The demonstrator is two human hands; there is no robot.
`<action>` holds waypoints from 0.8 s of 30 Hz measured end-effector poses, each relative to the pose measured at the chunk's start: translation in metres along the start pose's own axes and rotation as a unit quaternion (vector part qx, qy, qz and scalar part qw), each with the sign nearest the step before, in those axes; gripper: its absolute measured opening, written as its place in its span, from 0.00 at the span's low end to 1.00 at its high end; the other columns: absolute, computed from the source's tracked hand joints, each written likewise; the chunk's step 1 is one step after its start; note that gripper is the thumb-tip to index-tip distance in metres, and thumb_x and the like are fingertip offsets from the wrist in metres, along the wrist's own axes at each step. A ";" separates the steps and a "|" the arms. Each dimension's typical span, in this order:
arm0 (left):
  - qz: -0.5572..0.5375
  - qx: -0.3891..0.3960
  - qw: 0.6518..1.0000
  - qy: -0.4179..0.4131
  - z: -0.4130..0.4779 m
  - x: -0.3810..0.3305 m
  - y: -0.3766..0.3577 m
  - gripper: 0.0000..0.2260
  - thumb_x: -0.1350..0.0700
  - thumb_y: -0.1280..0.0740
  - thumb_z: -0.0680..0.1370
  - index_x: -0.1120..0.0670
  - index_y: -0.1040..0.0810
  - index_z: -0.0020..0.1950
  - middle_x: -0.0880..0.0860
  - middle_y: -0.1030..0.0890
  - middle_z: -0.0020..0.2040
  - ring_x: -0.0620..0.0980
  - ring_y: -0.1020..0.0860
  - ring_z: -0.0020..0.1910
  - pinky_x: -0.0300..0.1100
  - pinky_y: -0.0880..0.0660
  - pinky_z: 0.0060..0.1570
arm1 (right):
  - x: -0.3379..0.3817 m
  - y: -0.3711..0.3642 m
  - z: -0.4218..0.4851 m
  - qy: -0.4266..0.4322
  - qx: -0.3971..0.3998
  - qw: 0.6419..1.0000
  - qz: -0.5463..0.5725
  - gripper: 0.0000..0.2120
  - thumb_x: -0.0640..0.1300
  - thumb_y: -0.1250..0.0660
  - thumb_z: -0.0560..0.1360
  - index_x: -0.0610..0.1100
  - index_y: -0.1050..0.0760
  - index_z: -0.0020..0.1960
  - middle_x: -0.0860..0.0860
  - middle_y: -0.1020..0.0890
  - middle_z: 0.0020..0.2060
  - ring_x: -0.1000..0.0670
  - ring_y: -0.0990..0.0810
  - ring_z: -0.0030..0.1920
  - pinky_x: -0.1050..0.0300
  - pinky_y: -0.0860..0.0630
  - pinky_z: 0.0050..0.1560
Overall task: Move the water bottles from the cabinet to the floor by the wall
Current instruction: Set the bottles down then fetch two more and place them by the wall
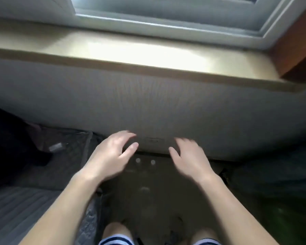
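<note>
**Two bottles down at the wall, both hands empty**

We find two pale bottle caps (138,160) (153,162) side by side on the dark floor (148,200), just short of the wall (148,106). We judge them upright bottles, long axis vertical; their bodies are too dim to confirm. The left hand (111,156) sits at their 9 o'clock, the right hand (189,156) at 3 o'clock, the left marginally nearer. Both hands are spread wide and grip nothing. Count: two caps, two hands. No cabinet is in view.
</note>
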State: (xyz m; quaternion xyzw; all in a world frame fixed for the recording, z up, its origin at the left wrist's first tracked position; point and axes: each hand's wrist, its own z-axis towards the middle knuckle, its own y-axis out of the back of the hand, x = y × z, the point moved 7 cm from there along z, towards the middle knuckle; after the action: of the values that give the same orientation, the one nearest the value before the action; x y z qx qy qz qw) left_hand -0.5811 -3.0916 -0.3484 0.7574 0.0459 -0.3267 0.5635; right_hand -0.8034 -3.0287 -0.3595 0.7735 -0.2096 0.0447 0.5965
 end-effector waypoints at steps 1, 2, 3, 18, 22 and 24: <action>0.006 -0.006 1.000 0.001 -0.007 -0.013 0.017 0.28 0.34 0.50 0.76 0.46 0.28 0.69 0.45 0.28 0.71 0.43 0.33 0.72 0.45 0.35 0.71 | 0.007 0.022 -0.009 0.003 -0.012 1.000 0.006 0.22 0.54 0.45 0.81 0.45 0.30 0.70 0.48 0.24 0.66 0.45 0.30 0.66 0.50 0.32 0.66; 0.010 -0.010 1.000 0.001 -0.014 -0.026 0.035 0.27 0.35 0.50 0.76 0.46 0.28 0.69 0.45 0.29 0.72 0.43 0.34 0.72 0.44 0.36 0.72 | 0.014 0.044 -0.019 0.006 -0.027 1.000 0.014 0.21 0.52 0.45 0.81 0.43 0.29 0.68 0.48 0.24 0.65 0.45 0.29 0.66 0.51 0.34 0.66; 0.011 -0.010 1.000 0.004 -0.019 -0.039 0.051 0.25 0.37 0.49 0.77 0.46 0.28 0.69 0.45 0.30 0.72 0.43 0.35 0.73 0.43 0.38 0.72 | 0.022 0.066 -0.028 0.011 -0.040 0.999 0.015 0.20 0.51 0.45 0.81 0.42 0.28 0.68 0.48 0.23 0.65 0.45 0.30 0.66 0.52 0.35 0.67; 0.106 0.006 0.994 -0.008 -0.074 -0.217 0.177 0.25 0.45 0.48 0.79 0.51 0.33 0.75 0.50 0.34 0.76 0.48 0.39 0.76 0.45 0.43 0.75 | 0.037 0.253 -0.145 0.009 -0.073 0.997 -0.019 0.21 0.50 0.47 0.81 0.44 0.32 0.71 0.50 0.28 0.69 0.44 0.35 0.71 0.47 0.39 0.71; 0.108 0.000 0.994 -0.012 -0.088 -0.257 0.171 0.23 0.46 0.47 0.81 0.50 0.34 0.75 0.49 0.34 0.76 0.47 0.39 0.76 0.46 0.43 0.75 | 0.011 0.277 -0.171 -0.009 -0.089 0.996 0.009 0.20 0.47 0.44 0.80 0.42 0.31 0.69 0.48 0.26 0.67 0.44 0.33 0.69 0.48 0.38 0.70; 0.110 -0.002 0.994 -0.017 -0.093 -0.275 0.170 0.24 0.46 0.47 0.80 0.51 0.34 0.75 0.50 0.34 0.76 0.48 0.39 0.76 0.45 0.43 0.75 | -0.001 0.283 -0.183 -0.013 -0.089 0.996 0.014 0.20 0.47 0.43 0.79 0.42 0.31 0.70 0.47 0.27 0.67 0.43 0.33 0.69 0.48 0.38 0.70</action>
State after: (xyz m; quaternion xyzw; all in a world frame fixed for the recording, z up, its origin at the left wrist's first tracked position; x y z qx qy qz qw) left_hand -0.6809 -2.9888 -0.0445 0.7514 -0.0462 -0.2754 0.5978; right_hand -0.8779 -2.9129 -0.0513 0.7147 -0.2312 0.0238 0.6597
